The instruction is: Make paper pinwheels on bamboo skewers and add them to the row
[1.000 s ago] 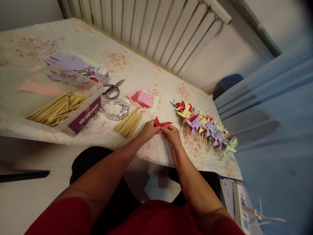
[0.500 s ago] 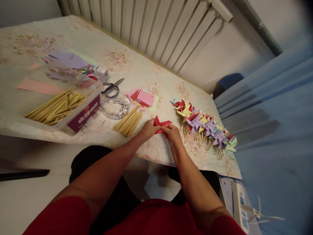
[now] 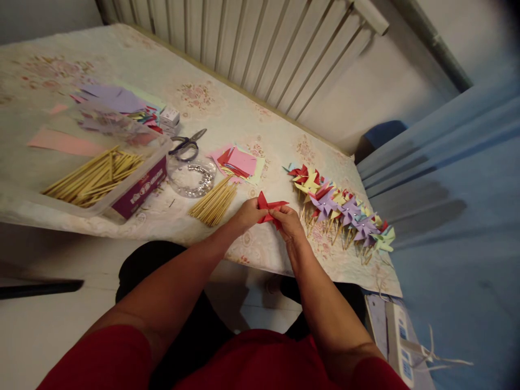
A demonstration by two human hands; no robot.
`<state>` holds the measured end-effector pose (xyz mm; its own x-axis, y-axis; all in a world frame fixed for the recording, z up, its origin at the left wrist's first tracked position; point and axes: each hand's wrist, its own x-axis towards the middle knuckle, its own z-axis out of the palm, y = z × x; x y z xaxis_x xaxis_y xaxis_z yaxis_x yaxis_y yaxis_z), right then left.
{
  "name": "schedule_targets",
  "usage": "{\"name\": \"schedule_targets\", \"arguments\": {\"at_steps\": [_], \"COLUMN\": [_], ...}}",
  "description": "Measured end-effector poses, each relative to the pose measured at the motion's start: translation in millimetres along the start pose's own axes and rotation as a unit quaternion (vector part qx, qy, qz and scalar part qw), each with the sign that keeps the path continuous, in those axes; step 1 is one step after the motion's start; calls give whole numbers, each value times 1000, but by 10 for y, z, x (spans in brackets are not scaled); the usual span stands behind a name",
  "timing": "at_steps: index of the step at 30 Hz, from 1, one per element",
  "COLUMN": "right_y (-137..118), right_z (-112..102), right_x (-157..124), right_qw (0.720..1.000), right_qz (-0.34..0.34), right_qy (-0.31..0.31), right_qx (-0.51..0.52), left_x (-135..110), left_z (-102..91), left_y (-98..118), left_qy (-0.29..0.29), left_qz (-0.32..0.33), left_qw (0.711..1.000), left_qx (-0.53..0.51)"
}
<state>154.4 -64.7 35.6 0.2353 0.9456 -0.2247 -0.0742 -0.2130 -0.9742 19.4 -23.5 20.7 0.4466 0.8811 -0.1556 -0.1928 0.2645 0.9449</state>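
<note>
A red paper pinwheel (image 3: 264,202) is pinched between my two hands above the table's front part. My left hand (image 3: 248,213) grips its left side, and my right hand (image 3: 287,221) holds its centre and right side, thumb near the middle. Its folded blades stick out above and to the right of my fingers. Whether a pin sits at its centre is too small to tell. Left of my hands lies a bundle of thin wooden sticks (image 3: 213,203). Behind the sticks is a stack of coloured paper squares (image 3: 240,162). Finished-looking pinwheels on sticks (image 3: 325,203) lie in a row to the right.
A clear plastic box (image 3: 148,168) of sticks stands at the left. Beside it are a round clear container (image 3: 174,181) of small silvery pieces, scissors (image 3: 187,145) and a small white box (image 3: 169,117). A power strip (image 3: 398,341) lies at lower right, near a blue curtain (image 3: 467,189).
Both hands keep their pinch on the red pinwheel and have barely shifted. The whole view has moved very slightly.
</note>
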Motion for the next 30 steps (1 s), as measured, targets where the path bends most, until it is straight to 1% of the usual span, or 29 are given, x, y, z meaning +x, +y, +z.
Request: {"name": "schedule_targets", "arguments": {"at_steps": [3, 5, 9, 14, 19, 25, 30], "right_y": [-6, -12, 5, 87, 135, 162, 164], "right_z": [-2, 6, 26, 24, 6, -25, -53], "right_x": [-10, -20, -36, -42, -43, -46, -69], "right_qw": [1000, 1000, 1000, 999, 999, 999, 999], "right_qz": [1, 4, 4, -6, -11, -13, -21], "right_qy": [9, 11, 27, 45, 37, 40, 31], "right_qx": [-15, -25, -10, -14, -12, -4, -10], "left_x": [-43, -65, -65, -30, -31, -2, 5], "left_z": [-8, -18, -32, -36, -26, -30, -21], "left_y": [70, 110, 115, 17, -23, -33, -43], "left_qy": [-45, -56, -55, -55, -42, -59, -70], "left_qz": [-28, -37, -54, -55, -47, -41, -37], "left_qw": [997, 995, 993, 993, 995, 996, 995], "left_qx": [-53, -71, -93, -90, -71, -50, -55]}}
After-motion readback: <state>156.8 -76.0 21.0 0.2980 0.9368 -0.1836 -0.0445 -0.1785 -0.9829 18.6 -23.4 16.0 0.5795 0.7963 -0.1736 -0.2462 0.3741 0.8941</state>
